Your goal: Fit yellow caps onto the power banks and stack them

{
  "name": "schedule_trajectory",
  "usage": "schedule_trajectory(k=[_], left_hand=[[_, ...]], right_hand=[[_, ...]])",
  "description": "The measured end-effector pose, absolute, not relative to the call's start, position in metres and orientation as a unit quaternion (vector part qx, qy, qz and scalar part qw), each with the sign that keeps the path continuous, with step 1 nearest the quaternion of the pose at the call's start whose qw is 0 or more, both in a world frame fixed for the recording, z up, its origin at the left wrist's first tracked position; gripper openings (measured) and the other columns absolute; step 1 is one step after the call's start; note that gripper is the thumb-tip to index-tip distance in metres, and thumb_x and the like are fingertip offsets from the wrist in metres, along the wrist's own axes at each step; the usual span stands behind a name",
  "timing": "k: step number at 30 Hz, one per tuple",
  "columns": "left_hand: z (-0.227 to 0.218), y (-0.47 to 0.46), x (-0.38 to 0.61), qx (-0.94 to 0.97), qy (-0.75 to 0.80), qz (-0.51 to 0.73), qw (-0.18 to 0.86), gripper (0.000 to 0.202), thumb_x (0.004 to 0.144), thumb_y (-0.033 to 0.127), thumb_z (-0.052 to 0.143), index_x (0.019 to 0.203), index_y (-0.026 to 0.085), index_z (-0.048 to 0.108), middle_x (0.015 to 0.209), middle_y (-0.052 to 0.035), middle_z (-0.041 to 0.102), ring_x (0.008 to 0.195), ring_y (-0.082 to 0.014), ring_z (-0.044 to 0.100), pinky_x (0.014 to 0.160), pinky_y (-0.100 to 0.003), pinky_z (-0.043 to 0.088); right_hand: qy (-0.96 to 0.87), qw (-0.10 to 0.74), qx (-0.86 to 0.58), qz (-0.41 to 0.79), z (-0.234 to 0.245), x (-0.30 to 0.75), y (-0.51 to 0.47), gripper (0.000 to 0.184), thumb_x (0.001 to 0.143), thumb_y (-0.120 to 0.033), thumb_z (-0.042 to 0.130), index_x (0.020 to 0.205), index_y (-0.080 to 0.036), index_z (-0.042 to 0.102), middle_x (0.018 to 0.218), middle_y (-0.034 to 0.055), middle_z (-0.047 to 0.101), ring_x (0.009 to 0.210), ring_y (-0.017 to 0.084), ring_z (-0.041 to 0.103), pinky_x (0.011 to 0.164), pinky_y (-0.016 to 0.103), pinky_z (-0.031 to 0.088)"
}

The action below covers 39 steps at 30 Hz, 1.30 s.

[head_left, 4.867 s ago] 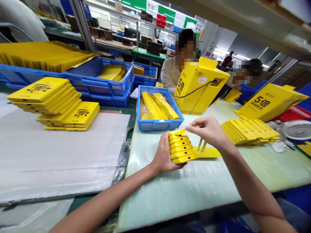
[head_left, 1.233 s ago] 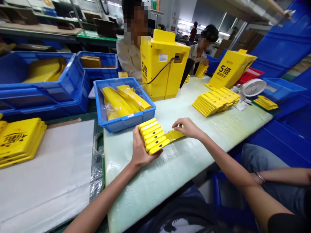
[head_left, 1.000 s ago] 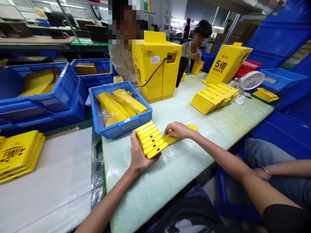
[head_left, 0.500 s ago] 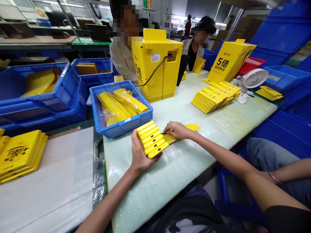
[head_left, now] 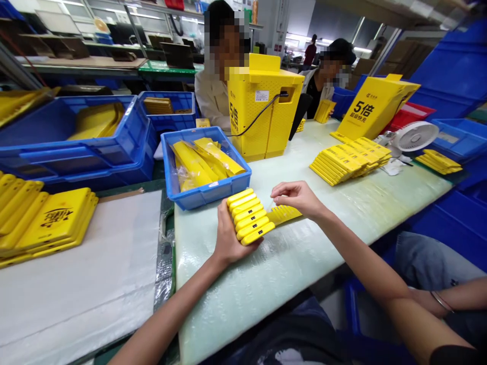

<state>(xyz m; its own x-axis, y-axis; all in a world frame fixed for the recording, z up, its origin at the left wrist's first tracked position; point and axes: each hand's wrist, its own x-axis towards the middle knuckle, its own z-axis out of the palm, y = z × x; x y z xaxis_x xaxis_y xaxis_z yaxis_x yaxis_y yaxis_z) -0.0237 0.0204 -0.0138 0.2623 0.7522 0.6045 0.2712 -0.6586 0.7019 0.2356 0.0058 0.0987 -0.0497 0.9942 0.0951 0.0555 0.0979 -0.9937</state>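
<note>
My left hand (head_left: 228, 235) is wrapped around a stack of slim yellow power banks (head_left: 249, 215), their rounded ends facing up and small dark ports showing on several of them. The stack is tilted over the table's near left part. Just right of it, my right hand (head_left: 299, 197) is raised with thumb and fingers pinched together. A small pale, see-through bit shows by its fingertips, too blurred to name. Beneath that hand lies a yellow sheet with a row of strips (head_left: 285, 214), partly hidden by the fingers.
A blue bin (head_left: 207, 190) of bagged yellow pieces stands behind the stack. Beyond it is a yellow cabinet (head_left: 262, 116) with a black cable. Yellow packs (head_left: 338, 162) and a white fan (head_left: 414, 136) are at right. More yellow power banks (head_left: 53, 218) lie left. Co-workers sit opposite and at right.
The view has swung left, so things appear further right. My right hand has lifted off the yellow sheet and away from the stack, uncovering more strips. My left hand keeps its hold.
</note>
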Motion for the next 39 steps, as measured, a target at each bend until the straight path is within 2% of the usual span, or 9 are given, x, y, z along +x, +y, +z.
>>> schedule_trajectory(k=[4, 13, 16, 21, 25, 28, 31, 35, 39], left_hand=[[-0.012, 0.019, -0.023, 0.762, 0.331, 0.502, 0.241, 0.134, 0.066, 0.061, 0.1, 0.17, 0.027, 0.024, 0.155, -0.0181, 0.054, 0.143, -0.0446, 0.062, 0.124, -0.066, 0.053], [-0.011, 0.017, -0.02, 0.763, 0.321, 0.506, 0.242, 0.139, 0.065, 0.061, 0.1, 0.172, 0.025, 0.019, 0.158, -0.0201, 0.049, 0.148, -0.0466, 0.057, 0.127, -0.069, 0.05], [-0.013, 0.016, -0.02, 0.762, 0.322, 0.506, 0.245, 0.14, 0.065, 0.06, 0.1, 0.172, 0.025, 0.018, 0.16, -0.0213, 0.048, 0.149, -0.0479, 0.056, 0.127, -0.071, 0.049], [-0.013, 0.016, -0.021, 0.761, 0.325, 0.502, 0.252, 0.139, 0.063, 0.056, 0.1, 0.172, 0.025, 0.02, 0.156, -0.0199, 0.051, 0.145, -0.0468, 0.058, 0.126, -0.07, 0.05], [-0.013, 0.016, -0.021, 0.762, 0.32, 0.503, 0.253, 0.138, 0.064, 0.059, 0.1, 0.171, 0.023, 0.02, 0.157, -0.0209, 0.05, 0.146, -0.0474, 0.057, 0.127, -0.07, 0.049], [-0.014, 0.017, -0.02, 0.762, 0.32, 0.504, 0.25, 0.139, 0.065, 0.063, 0.099, 0.172, 0.023, 0.018, 0.157, -0.0218, 0.048, 0.147, -0.0481, 0.056, 0.127, -0.072, 0.048], [-0.015, 0.017, -0.019, 0.76, 0.318, 0.508, 0.252, 0.14, 0.065, 0.067, 0.098, 0.172, 0.023, 0.018, 0.157, -0.0215, 0.049, 0.147, -0.0479, 0.056, 0.128, -0.072, 0.048], [-0.015, 0.016, -0.019, 0.756, 0.324, 0.509, 0.254, 0.14, 0.065, 0.068, 0.098, 0.172, 0.024, 0.019, 0.158, -0.0214, 0.049, 0.148, -0.0478, 0.056, 0.129, -0.071, 0.047], [-0.014, 0.016, -0.02, 0.761, 0.325, 0.503, 0.252, 0.14, 0.064, 0.062, 0.1, 0.171, 0.024, 0.018, 0.158, -0.0214, 0.049, 0.147, -0.0483, 0.056, 0.128, -0.071, 0.048]], right_hand=[[-0.565, 0.523, -0.459, 0.442, 0.114, 0.224, -0.008, 0.016, 0.07, -0.031, 0.101, 0.08, -0.023, 0.092, 0.091, 0.007, 0.084, 0.08, 0.018, 0.075, 0.072, 0.03, 0.064], [-0.566, 0.559, -0.476, 0.375, 0.149, 0.204, -0.02, 0.025, 0.067, -0.035, 0.107, 0.085, -0.024, 0.093, 0.082, 0.0061, 0.084, 0.073, 0.02, 0.077, 0.067, 0.031, 0.068], [-0.567, 0.564, -0.499, 0.335, 0.151, 0.193, -0.022, 0.021, 0.07, -0.035, 0.106, 0.081, -0.023, 0.092, 0.076, 0.0058, 0.083, 0.066, 0.019, 0.076, 0.063, 0.031, 0.067], [-0.552, 0.563, -0.551, 0.273, 0.139, 0.169, -0.031, 0.015, 0.074, -0.031, 0.1, 0.081, -0.022, 0.091, 0.081, 0.0074, 0.086, 0.07, 0.023, 0.081, 0.065, 0.033, 0.069], [-0.544, 0.559, -0.563, 0.273, 0.136, 0.16, -0.035, 0.011, 0.077, -0.029, 0.096, 0.08, -0.021, 0.09, 0.078, 0.0067, 0.085, 0.067, 0.022, 0.08, 0.061, 0.03, 0.067], [-0.542, 0.567, -0.536, 0.311, 0.141, 0.163, -0.033, 0.018, 0.074, -0.033, 0.101, 0.082, -0.021, 0.09, 0.076, 0.0057, 0.084, 0.064, 0.021, 0.079, 0.059, 0.03, 0.067], [-0.555, 0.57, -0.497, 0.347, 0.145, 0.172, -0.029, 0.027, 0.071, -0.036, 0.106, 0.087, -0.021, 0.09, 0.079, 0.0058, 0.084, 0.068, 0.022, 0.082, 0.066, 0.033, 0.072], [-0.579, 0.566, -0.474, 0.345, 0.142, 0.182, -0.024, 0.021, 0.077, -0.032, 0.1, 0.092, -0.022, 0.09, 0.09, 0.0073, 0.087, 0.083, 0.024, 0.085, 0.084, 0.039, 0.075], [-0.609, 0.519, -0.48, 0.36, 0.141, 0.186, -0.023, 0.023, 0.078, -0.027, 0.094, 0.1, -0.02, 0.09, 0.094, 0.0079, 0.087, 0.083, 0.023, 0.083, 0.083, 0.039, 0.074]])
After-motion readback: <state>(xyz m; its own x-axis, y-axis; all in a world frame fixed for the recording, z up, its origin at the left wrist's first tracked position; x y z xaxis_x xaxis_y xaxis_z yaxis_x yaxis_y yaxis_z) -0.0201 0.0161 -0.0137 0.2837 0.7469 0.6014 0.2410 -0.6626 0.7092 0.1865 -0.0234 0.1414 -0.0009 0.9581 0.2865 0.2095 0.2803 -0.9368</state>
